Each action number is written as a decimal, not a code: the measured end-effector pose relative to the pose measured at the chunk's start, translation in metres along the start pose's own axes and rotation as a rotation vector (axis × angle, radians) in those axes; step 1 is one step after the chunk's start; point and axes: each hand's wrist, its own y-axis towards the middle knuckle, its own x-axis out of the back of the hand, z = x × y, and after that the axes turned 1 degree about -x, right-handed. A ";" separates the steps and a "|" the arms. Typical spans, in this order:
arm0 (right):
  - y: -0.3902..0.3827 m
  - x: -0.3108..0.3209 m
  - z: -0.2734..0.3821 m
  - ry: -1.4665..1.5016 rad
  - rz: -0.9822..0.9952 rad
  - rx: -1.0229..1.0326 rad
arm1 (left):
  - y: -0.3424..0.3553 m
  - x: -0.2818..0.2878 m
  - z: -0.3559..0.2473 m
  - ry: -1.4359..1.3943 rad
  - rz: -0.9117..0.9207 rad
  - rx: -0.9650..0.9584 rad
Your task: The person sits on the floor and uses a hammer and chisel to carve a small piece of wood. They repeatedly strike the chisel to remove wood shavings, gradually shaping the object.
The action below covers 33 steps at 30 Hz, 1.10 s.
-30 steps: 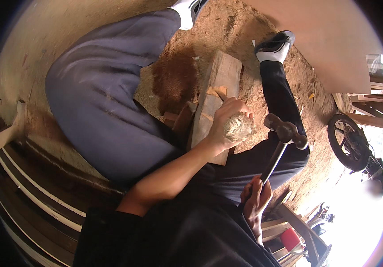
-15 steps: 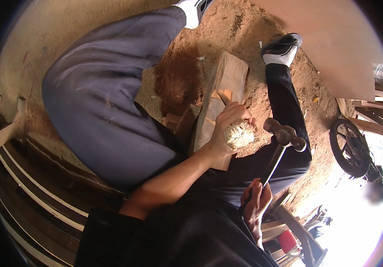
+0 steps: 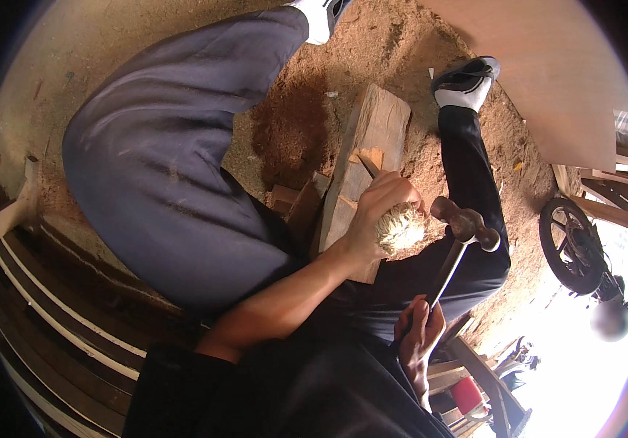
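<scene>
My left hand point(image 3: 374, 212) is wrapped round a chisel point(image 3: 401, 229), whose pale handle end is frayed and mushroomed. Its blade reaches toward a freshly cut notch point(image 3: 369, 158) in a thick wooden beam point(image 3: 382, 123); the cutting edge is hard to make out. The beam lies lengthwise between my legs. In my right hand point(image 3: 421, 330), fingers closed round the shaft, is a ball-peen hammer point(image 3: 464, 223). Its rusty brown head hangs just right of the chisel's handle end, apart from it.
Wood offcuts point(image 3: 303, 206) lie left of the beam on sawdust-strewn ground point(image 3: 372, 44). A large pale board point(image 3: 547, 87) stands at the upper right. Long wooden strips point(image 3: 58, 321) are stacked lower left. A motorcycle point(image 3: 573, 244) and a red container point(image 3: 467, 396) are at the right.
My left hand and the chisel have shifted slightly to the right in view. The hammer stays almost where it was, beside the chisel's handle end.
</scene>
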 end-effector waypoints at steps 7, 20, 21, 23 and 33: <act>0.002 0.001 0.002 0.009 -0.021 -0.033 | 0.005 -0.002 0.001 0.017 0.007 -0.001; -0.006 0.040 -0.031 -0.612 0.000 0.691 | 0.006 -0.004 0.009 0.064 -0.016 -0.082; -0.004 0.029 -0.018 -0.610 0.005 0.594 | 0.006 -0.002 0.010 0.063 0.000 -0.104; -0.004 0.027 -0.008 -0.593 0.015 0.539 | 0.008 -0.003 0.014 0.011 -0.023 -0.058; -0.008 0.030 0.004 -0.682 -0.003 0.391 | -0.007 -0.014 0.025 -0.177 -0.044 0.082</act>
